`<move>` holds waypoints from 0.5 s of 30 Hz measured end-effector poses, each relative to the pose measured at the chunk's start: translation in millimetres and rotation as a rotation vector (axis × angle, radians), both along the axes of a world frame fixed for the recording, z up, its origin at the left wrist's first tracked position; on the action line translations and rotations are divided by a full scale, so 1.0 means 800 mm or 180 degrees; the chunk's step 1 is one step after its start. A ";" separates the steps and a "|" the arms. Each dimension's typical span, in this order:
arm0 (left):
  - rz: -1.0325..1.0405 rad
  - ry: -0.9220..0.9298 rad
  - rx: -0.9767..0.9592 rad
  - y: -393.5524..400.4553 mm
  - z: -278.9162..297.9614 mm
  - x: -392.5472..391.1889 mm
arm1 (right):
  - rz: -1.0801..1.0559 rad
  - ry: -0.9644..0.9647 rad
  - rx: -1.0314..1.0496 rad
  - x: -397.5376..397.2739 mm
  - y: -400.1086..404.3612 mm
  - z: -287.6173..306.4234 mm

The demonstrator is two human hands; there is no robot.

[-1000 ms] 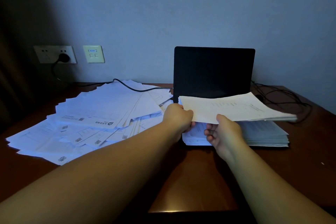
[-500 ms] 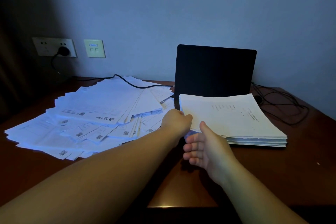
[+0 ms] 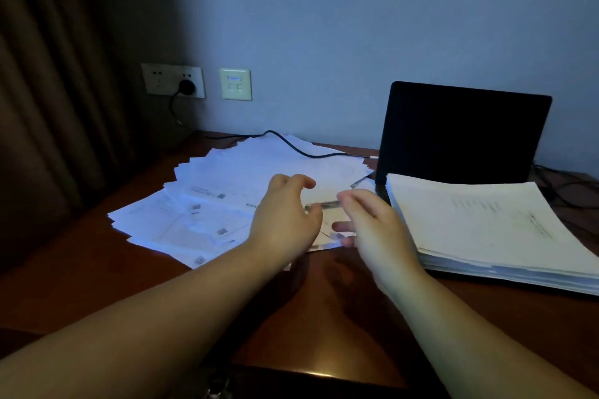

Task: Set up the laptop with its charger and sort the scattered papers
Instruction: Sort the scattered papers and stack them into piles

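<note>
**Both hands over the loose sheets beside the laptop**

The laptop (image 3: 460, 136) stands open on the wooden desk (image 3: 81, 256), its screen dark. In front of it, covering its base, lies a squared stack of papers (image 3: 486, 223). Left of the laptop the scattered papers (image 3: 227, 188) fan out across the desk, and the charger cable (image 3: 291, 146) runs over them from the wall socket (image 3: 173, 80) to the laptop's left edge.

The left hand (image 3: 285, 220) and right hand (image 3: 372, 223) hover over the near corner of the scattered papers, just left of the stack — fingers loosely curled and apart, gripping nothing.
</note>
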State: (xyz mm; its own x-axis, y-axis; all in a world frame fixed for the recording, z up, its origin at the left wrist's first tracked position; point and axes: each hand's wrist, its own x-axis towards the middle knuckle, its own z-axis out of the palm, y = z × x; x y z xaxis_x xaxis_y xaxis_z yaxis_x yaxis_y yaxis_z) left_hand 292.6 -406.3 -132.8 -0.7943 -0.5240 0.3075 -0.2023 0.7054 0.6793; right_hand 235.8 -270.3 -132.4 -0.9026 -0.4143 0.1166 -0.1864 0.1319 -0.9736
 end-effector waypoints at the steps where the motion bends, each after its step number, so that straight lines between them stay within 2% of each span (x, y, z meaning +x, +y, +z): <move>1: 0.0019 -0.0064 -0.0207 -0.015 0.000 0.003 | 0.0038 0.0176 0.0109 -0.004 -0.011 -0.001; 4: 0.0158 -0.0654 -0.0789 -0.053 -0.003 0.004 | 0.0087 0.0530 0.0528 -0.017 -0.037 -0.001; 7: 0.0004 -0.1213 -0.1202 -0.077 -0.018 0.003 | -0.0130 0.0936 0.1187 -0.035 -0.053 -0.002; 9: -0.0101 -0.1306 -0.1389 -0.084 -0.030 0.003 | -0.0372 0.1301 0.1585 -0.048 -0.063 -0.005; 12: -0.0179 -0.1216 -0.1529 -0.087 -0.034 0.004 | -0.0562 0.1775 0.1846 -0.066 -0.076 -0.017; 15: -0.0313 -0.1128 -0.1428 -0.091 -0.031 0.006 | -0.0626 0.1766 0.1923 -0.082 -0.089 -0.034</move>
